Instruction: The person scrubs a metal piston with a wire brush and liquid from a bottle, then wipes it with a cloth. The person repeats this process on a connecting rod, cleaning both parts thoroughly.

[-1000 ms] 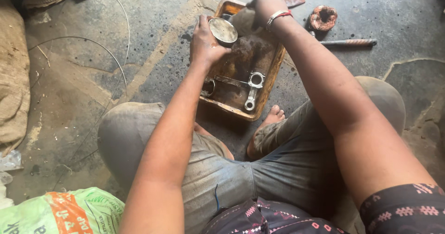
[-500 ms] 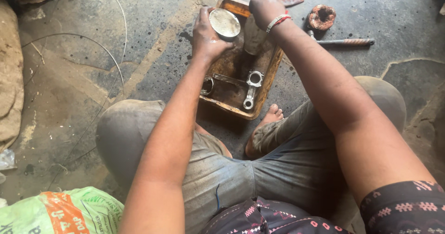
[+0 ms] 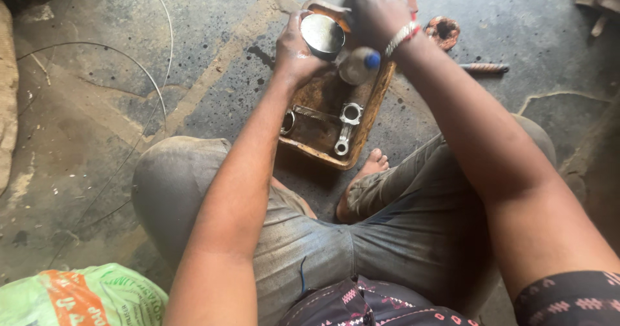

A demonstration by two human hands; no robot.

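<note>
The rusty tray on the floor holds a connecting rod and a ring. Above its far end, the left hand grips a piston – crown up – while the right hand clasps a tilted, blue-capped bottle just beside it.

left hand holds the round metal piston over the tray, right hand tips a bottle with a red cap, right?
Not quite: the bottle in the right hand has a blue cap, as the head view shows. The left hand does hold the round metal piston over the tray.
</note>
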